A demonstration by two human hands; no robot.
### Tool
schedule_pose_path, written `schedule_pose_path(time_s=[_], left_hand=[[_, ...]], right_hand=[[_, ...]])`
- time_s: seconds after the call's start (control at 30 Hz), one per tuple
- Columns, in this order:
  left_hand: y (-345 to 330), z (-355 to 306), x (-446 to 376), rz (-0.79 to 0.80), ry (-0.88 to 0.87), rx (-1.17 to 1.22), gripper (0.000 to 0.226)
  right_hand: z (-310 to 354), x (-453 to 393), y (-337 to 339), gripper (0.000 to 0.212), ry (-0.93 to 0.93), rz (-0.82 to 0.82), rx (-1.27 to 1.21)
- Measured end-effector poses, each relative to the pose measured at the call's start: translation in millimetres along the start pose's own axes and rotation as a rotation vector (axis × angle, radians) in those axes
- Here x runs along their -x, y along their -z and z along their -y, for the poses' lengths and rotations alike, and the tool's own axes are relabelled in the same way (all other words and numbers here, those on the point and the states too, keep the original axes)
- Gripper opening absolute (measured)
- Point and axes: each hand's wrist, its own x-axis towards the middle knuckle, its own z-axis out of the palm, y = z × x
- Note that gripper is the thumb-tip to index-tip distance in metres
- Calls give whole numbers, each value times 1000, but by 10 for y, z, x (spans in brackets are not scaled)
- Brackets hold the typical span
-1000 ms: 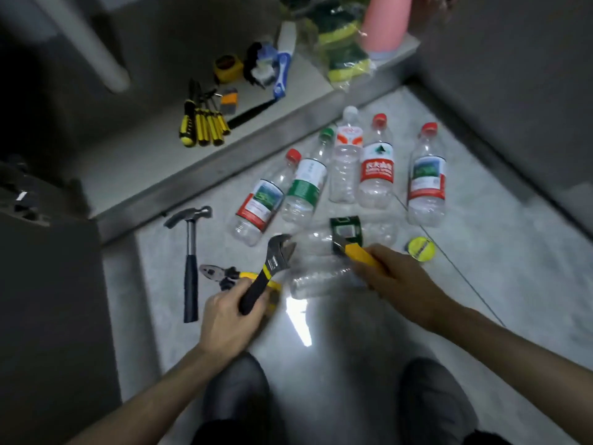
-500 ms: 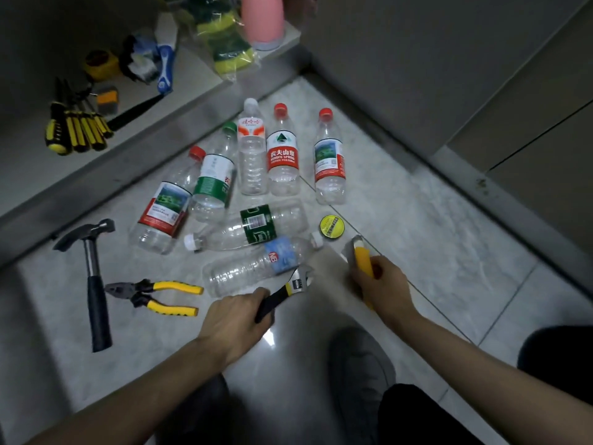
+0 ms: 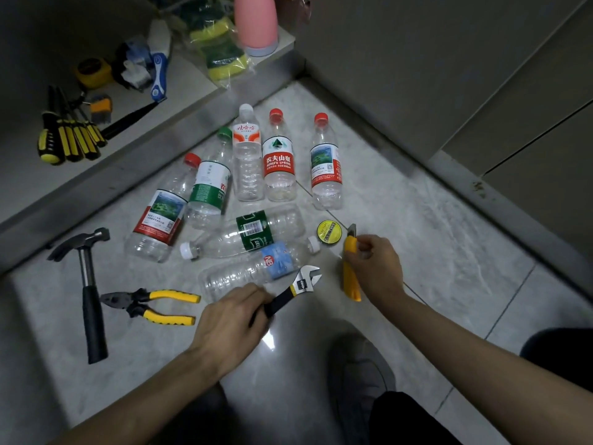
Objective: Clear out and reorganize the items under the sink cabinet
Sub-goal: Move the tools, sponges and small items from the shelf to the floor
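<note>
My left hand point(image 3: 231, 319) grips the black handle of an adjustable wrench point(image 3: 298, 287), whose jaw points up-right just above the floor. My right hand point(image 3: 375, 268) holds a yellow utility knife point(image 3: 350, 268) upright, its blade tip near a yellow tape roll point(image 3: 329, 232). Several empty plastic bottles point(image 3: 279, 162) lie on the floor tiles beyond both hands; the nearest, with a blue label point(image 3: 256, 271), lies just above my left hand. A hammer point(image 3: 88, 284) and yellow-handled pliers point(image 3: 154, 305) lie at the left.
The open cabinet floor point(image 3: 32, 181) at upper left holds screwdrivers point(image 3: 69, 139), a tape measure point(image 3: 93, 72), a blue-and-white brush point(image 3: 158, 72), bagged sponges point(image 3: 218, 49) and a pink bottle point(image 3: 256, 24). Grey cabinet doors point(image 3: 449, 75) stand at right. My shoe point(image 3: 359, 374) is below.
My left hand carried the wrench rightward, away from the pliers, to below the blue-labelled bottle. My right hand drew the knife back from the bottles toward the tape roll. The camera swung right.
</note>
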Motion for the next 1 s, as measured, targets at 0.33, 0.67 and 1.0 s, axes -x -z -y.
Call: schedule_pose_path(time_s=[0.33, 0.67, 1.0], left_hand=[[692, 294, -546, -506, 117, 175, 22], [2092, 1668, -1016, -936, 626, 171, 22], [2389, 2472, -1134, -497, 932, 111, 29]], right_hand=[[1170, -107, -186, 31, 376, 18, -320], [3154, -303, -894, 25, 778, 363, -179], [4201, -183, -1667, 26, 922, 344, 194]])
